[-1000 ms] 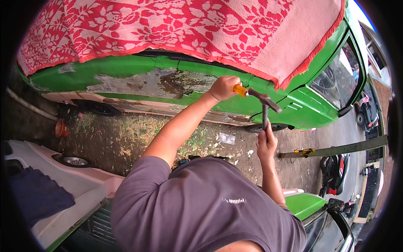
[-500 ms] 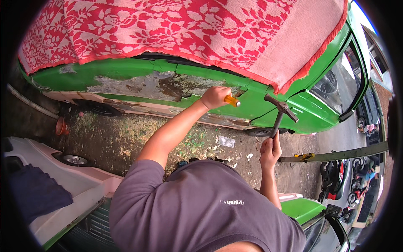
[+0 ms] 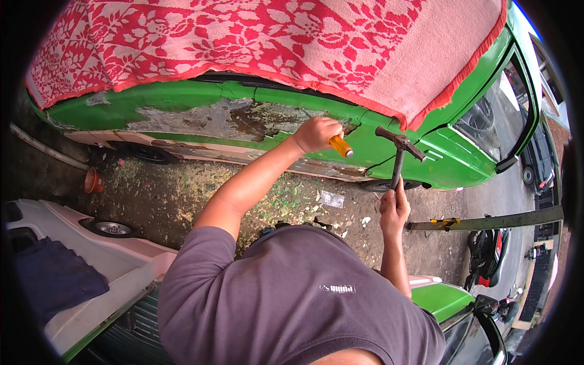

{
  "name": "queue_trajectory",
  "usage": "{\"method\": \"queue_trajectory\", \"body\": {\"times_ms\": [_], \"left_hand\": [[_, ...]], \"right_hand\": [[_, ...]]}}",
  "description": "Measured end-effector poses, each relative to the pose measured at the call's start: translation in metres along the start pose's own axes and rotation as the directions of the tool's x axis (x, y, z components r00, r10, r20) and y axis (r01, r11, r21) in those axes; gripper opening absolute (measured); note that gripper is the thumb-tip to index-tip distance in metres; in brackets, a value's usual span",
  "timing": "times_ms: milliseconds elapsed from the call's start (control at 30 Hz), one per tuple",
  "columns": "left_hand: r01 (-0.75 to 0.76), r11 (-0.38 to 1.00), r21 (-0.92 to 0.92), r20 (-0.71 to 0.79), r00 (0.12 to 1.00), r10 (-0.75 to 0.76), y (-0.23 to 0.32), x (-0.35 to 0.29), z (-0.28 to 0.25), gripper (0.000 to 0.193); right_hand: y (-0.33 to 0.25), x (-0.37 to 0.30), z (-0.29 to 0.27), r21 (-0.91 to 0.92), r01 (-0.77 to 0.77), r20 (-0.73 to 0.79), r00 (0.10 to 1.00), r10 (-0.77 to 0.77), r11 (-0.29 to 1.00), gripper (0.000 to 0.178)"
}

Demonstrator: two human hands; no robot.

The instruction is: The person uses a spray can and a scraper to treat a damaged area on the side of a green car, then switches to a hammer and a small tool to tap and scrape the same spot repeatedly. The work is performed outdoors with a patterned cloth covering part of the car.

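Note:
My left hand (image 3: 316,134) is closed around an amber-handled tool (image 3: 341,146), held against the side of a green car (image 3: 292,139). The handle's butt points right, toward the hammer; most of its blade end is hidden, so I cannot tell its kind. Paint is stripped and flaking from a rough grey and brown patch (image 3: 210,121) on the body panel beside that hand. In my right hand (image 3: 394,210) is a hammer (image 3: 398,164), gripped low on its shaft. Its head is raised to the right of the amber handle, apart from it.
A red and pink floral cloth (image 3: 255,42) drapes over the car's upper part. Paint chips and a clear plastic piece (image 3: 332,199) litter the ground. A pole (image 3: 486,223) juts in at right. A white and pink car part (image 3: 140,252) with dark cloth (image 3: 55,277) lies left.
The hammer and my right hand have shifted slightly left and away from me. My left hand and the amber-handled tool have moved a little to the right.

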State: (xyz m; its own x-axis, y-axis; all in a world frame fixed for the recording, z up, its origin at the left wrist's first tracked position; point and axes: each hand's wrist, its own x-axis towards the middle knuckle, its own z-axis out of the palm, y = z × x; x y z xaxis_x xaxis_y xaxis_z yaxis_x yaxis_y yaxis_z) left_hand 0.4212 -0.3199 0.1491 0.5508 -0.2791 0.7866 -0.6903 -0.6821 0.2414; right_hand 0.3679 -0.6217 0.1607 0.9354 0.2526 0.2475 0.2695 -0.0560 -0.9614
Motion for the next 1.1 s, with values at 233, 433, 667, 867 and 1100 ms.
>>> {"method": "queue_trajectory", "body": {"times_ms": [233,433,667,867,1100], "left_hand": [[0.004,0.999,-0.041,-0.053,0.999,-0.006,0.002,-0.002,-0.003,0.02],[0.02,0.996,-0.084,-0.168,0.985,-0.034,0.005,-0.015,-0.016,0.023],[0.033,0.984,-0.176,-0.22,0.973,-0.072,0.01,-0.036,-0.024,0.022],[0.222,0.962,-0.16,-0.211,0.944,-0.253,-0.001,-0.069,-0.032,0.023],[-0.056,0.984,-0.168,-0.157,0.987,0.029,0.019,-0.042,-0.037,0.023]], "right_hand": [[0.0,-0.003,-0.001,-0.017,-0.001,0.01,1.0,0.001,1.0,0.046],[0.002,-0.02,0.001,-0.381,0.448,0.266,0.891,-0.369,0.808,0.047],[0.0,-0.028,0.031,-0.394,0.524,0.4,0.837,-0.372,0.755,0.057],[-0.003,-0.039,0.037,-0.325,0.618,0.4,0.776,-0.488,0.716,0.054],[-0.015,-0.041,0.037,-0.293,0.632,0.332,0.771,-0.544,0.717,0.056]]}}
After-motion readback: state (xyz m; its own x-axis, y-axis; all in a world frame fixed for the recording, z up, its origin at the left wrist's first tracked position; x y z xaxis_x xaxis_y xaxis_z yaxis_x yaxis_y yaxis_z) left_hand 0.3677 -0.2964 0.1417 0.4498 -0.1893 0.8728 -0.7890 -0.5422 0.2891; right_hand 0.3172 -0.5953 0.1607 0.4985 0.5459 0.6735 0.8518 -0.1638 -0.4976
